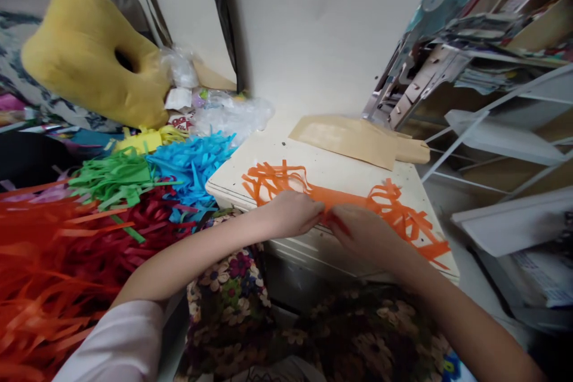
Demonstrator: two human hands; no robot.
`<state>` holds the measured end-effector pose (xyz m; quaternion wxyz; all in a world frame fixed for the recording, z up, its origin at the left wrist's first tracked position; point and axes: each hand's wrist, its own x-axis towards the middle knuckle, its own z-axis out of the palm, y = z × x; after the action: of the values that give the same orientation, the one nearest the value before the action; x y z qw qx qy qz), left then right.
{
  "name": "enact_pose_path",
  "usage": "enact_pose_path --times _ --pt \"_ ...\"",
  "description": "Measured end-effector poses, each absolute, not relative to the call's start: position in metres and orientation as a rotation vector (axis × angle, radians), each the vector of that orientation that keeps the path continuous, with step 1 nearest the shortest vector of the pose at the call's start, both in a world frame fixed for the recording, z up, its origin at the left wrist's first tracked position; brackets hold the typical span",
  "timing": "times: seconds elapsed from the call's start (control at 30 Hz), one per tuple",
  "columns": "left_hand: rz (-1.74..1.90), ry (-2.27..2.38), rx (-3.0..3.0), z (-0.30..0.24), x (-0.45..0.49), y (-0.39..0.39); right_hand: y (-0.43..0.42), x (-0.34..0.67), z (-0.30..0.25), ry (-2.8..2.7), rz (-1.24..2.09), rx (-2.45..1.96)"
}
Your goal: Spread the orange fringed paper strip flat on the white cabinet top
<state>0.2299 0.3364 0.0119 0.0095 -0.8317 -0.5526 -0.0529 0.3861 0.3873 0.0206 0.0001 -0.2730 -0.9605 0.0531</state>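
Both my hands, left hand [293, 213] and right hand [364, 233], have fingers pinched narrow on the orange fringed paper strip [344, 200], lying flat on the white worktop [268, 158]. Light, floppy, tears easily; best held at the uncut middle between the fingers.

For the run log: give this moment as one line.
left hand: pinching orange fringed paper | right hand: pinching same strip | surface: white board | left: piles of cut paper

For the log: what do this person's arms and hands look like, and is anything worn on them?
Both hands, left hand and right hand, are bare: no gloves, rings or watch visible. The left arm has a short white sleeve near the shoulder; the right forearm is uncovered as far as shown.
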Motion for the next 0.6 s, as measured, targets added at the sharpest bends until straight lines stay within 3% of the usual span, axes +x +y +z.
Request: enact_pose_path --times 0.23,0.6 --pt "-0.225 -1.864 -2.792 0.021 0.221 0.357 0.416 0.381 0.028 -2.982 0.758 -0.866" --pt "-0.054 -1.948 -2.842 0.027 0.225 0.371 0.44 0.398 0.038 -3.072 1.018 -0.986"
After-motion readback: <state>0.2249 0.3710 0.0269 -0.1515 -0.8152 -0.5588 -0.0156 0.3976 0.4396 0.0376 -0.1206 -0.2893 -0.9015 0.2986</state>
